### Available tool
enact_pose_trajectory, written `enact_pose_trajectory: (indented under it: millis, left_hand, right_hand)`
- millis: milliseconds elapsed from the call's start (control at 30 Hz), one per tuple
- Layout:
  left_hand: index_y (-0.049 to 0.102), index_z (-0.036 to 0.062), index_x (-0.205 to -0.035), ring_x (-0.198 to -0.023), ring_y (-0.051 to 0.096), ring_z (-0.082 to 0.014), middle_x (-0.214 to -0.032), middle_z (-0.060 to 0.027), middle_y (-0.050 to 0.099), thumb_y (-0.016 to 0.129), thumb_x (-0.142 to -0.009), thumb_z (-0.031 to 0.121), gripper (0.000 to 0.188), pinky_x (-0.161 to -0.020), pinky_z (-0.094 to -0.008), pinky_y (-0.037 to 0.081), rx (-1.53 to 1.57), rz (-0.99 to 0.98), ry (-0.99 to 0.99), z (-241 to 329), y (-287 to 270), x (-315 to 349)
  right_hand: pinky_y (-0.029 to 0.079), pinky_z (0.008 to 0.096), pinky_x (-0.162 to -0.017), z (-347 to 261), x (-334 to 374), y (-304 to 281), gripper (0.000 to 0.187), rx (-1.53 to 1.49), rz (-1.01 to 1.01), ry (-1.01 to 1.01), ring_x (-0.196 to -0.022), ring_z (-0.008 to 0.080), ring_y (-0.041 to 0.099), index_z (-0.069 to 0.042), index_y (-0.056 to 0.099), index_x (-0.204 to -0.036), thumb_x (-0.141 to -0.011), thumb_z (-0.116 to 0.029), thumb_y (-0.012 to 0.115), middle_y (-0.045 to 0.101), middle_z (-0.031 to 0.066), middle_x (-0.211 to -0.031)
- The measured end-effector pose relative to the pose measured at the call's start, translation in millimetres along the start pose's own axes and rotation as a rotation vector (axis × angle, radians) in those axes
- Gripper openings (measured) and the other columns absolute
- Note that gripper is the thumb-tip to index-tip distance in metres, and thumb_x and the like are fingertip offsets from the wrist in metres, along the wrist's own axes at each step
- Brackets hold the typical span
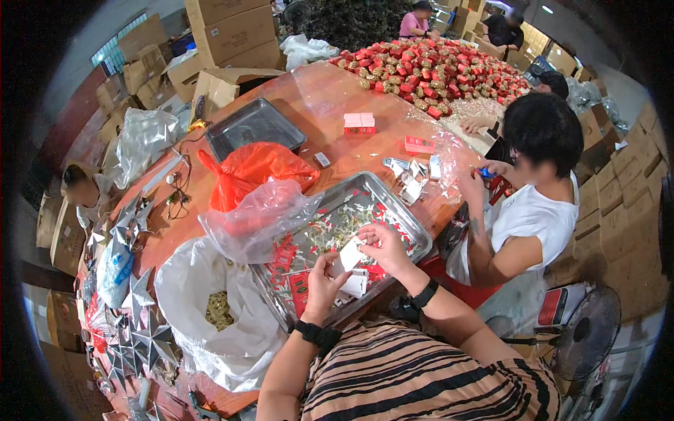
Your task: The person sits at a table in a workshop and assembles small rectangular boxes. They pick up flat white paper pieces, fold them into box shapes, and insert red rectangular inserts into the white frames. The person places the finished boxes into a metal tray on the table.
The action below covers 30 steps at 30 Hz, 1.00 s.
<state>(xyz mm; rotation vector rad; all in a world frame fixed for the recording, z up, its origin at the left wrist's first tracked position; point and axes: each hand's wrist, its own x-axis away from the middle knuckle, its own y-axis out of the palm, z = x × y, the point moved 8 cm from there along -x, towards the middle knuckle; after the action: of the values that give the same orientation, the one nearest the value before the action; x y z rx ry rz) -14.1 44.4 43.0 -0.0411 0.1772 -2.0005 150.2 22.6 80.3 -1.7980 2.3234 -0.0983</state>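
A white card [347, 255] is held between my two hands above a metal tray [420, 237]. My left hand [322, 286] pinches its lower left side. My right hand [383, 247] has its fingers closed at the card's upper right edge. Beneath them, the tray carries scattered small red and white pieces and a tangle of thin pale strands. White cards [357, 283] lie by my left hand, at the tray's near side. Red printed cards [298, 292] rest left of that hand, partly hidden by it.
Left of the tray stands a white sack [184, 281] with gold bits inside. A red plastic bag [261, 167] and a clear bag [254, 223] overlap the tray's far left corner. At right, a co-worker [528, 221] holds a blue-handled tool. Red-and-gold ornaments [435, 70] are heaped far back.
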Motion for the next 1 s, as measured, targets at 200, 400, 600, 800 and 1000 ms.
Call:
enact_pose_trajectory:
  millis: [200,400,600,800,1000]
  left_hand:
    - [0.052,0.0016,-0.108,-0.078,0.052,-0.0095,-0.092,-0.0039,0.057,0.074,-0.065,0.003,0.048,-0.069,-0.0231,0.044,-0.016,-0.02,0.033,1,2,0]
    - [0.054,0.0034,-0.106,-0.07,0.049,-0.0095,-0.085,-0.0034,0.056,0.074,-0.063,0.004,0.048,-0.062,-0.0232,0.042,-0.107,-0.06,0.096,6,2,-2]
    - [0.053,0.0032,-0.105,-0.069,0.052,-0.0127,-0.082,-0.006,0.057,0.074,-0.064,0.008,0.046,-0.063,-0.0255,0.043,-0.119,0.061,0.048,5,2,-10]
    - [0.052,0.002,-0.102,-0.074,0.054,-0.0137,-0.083,-0.008,0.058,0.073,-0.064,0.005,0.044,-0.064,-0.0266,0.044,-0.209,0.155,0.149,18,5,-17]
    - [0.051,0.0023,-0.101,-0.074,0.055,-0.0161,-0.083,-0.0125,0.058,0.074,-0.065,0.006,0.043,-0.064,-0.029,0.045,-0.254,0.227,0.096,23,3,-23]
  right_hand:
    - [0.044,0.021,-0.062,4,-1,3,0.043,-0.117,-0.08,0.09,-0.068,0.0056,0.052,-0.002,0.051,-0.112,-0.07,0.004,0.061,0.057,0.0051,-0.087]
    - [0.044,0.0217,-0.06,8,-4,16,0.045,0.028,-0.248,-0.038,-0.064,0.0072,0.052,-0.001,0.05,-0.112,-0.068,0.004,0.059,0.057,0.0052,-0.086]
    - [0.044,0.02,-0.053,-2,-3,2,0.048,-0.016,-0.085,0.107,-0.069,0.0094,0.059,0.0,0.045,-0.117,-0.072,0.003,0.06,0.059,0.0066,-0.086]
    - [0.044,0.0217,-0.047,12,7,0,0.043,-0.333,0.073,0.332,-0.063,0.0137,0.061,-0.002,0.045,-0.117,-0.077,-0.004,0.061,0.059,0.0093,-0.085]
    - [0.051,0.0261,-0.057,-31,8,-7,0.033,0.222,0.186,-0.215,-0.074,0.0175,0.062,-0.002,0.048,-0.11,-0.079,-0.004,0.058,0.058,0.0136,-0.095]
